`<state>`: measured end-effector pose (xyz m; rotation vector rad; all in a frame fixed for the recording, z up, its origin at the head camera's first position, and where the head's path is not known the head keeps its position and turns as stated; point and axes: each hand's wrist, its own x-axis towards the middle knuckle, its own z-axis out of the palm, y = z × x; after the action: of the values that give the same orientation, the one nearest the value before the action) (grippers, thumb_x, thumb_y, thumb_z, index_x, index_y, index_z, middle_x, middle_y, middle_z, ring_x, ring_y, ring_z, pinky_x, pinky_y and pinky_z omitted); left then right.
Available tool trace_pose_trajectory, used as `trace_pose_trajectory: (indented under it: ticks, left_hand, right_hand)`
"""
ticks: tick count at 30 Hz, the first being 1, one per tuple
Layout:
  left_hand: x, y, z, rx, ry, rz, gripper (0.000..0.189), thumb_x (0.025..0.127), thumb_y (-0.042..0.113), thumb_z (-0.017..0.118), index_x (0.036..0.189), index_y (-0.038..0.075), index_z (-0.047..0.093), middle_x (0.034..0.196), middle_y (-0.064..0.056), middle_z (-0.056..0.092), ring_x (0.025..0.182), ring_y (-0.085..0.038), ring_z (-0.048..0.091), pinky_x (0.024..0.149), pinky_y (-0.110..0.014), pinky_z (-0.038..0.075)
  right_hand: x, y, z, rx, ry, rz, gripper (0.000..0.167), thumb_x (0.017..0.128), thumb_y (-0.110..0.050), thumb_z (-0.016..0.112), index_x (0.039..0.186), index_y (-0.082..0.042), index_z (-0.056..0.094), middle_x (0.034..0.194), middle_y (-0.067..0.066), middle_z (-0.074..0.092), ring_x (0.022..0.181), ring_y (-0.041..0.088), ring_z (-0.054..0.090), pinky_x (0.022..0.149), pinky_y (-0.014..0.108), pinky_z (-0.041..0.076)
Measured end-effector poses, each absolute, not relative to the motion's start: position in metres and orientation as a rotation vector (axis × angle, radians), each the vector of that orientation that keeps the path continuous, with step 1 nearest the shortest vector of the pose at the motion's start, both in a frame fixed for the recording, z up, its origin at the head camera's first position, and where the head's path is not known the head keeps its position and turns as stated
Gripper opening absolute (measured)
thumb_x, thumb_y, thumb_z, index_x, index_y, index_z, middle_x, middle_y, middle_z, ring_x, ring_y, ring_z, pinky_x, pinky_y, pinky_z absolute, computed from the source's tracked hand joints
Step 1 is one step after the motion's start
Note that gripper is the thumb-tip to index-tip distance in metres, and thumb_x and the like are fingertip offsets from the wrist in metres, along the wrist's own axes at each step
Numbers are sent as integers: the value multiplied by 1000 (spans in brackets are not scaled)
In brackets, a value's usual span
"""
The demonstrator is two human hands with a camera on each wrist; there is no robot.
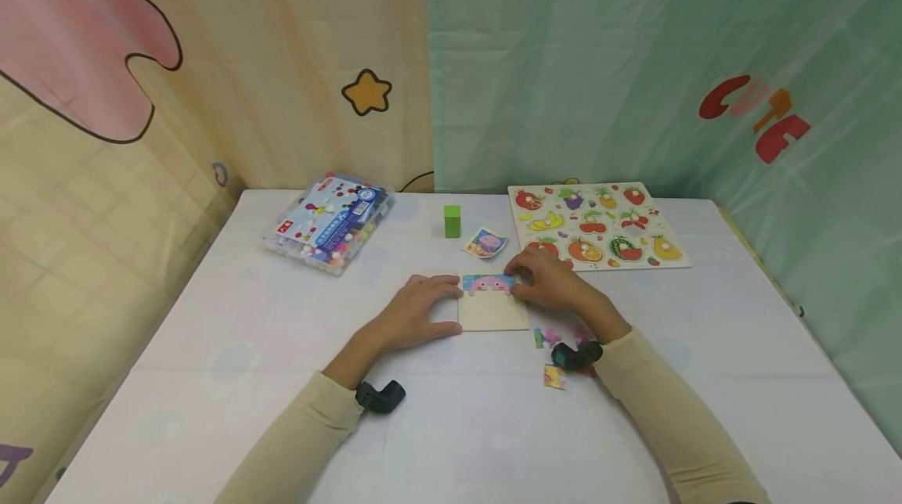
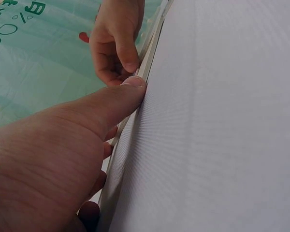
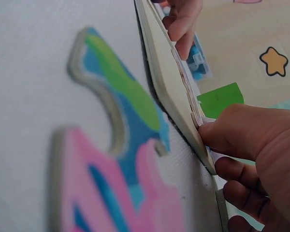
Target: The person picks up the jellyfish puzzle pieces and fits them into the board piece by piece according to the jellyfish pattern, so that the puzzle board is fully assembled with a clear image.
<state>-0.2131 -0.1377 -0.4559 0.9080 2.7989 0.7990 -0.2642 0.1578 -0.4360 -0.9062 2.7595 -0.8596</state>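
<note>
nearest on the white desk (image 1: 211,379) lie loose puzzle pieces (image 1: 554,376) by the right wrist, not yet placed. beyond them sits the small puzzle tray (image 1: 492,316), mid-desk between both hands. the left hand (image 1: 416,316) steadies its left edge, grip spread with the thumb along the rim. the right hand (image 1: 546,281) has its grip pinching the pink piece (image 1: 488,283) at the tray's top row. by my judgement the work has barely begun: one strip sits at the top, most of the tray is bare wood. further back are a lone piece (image 1: 485,243), a green block (image 1: 452,221), a bead box (image 1: 330,221) and a fruit board (image 1: 599,226). whether the pink piece is fully seated is hard to tell; the wrist views blur.
</note>
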Motion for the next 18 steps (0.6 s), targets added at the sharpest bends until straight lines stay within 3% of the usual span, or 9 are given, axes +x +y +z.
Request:
trace_pose_trajectory:
  ticks: [18]
  left_hand:
    - [-213,-138,-455,911,2807,795,57,90,41,77,138,15,61,153,-3,47,133,-28,42,108,-45,34]
  right_hand:
    - [-265,158,-436,-950,2754,-875,26,88,-13,76,112,-7,70,102,3,59,93,22,49,85,40,44]
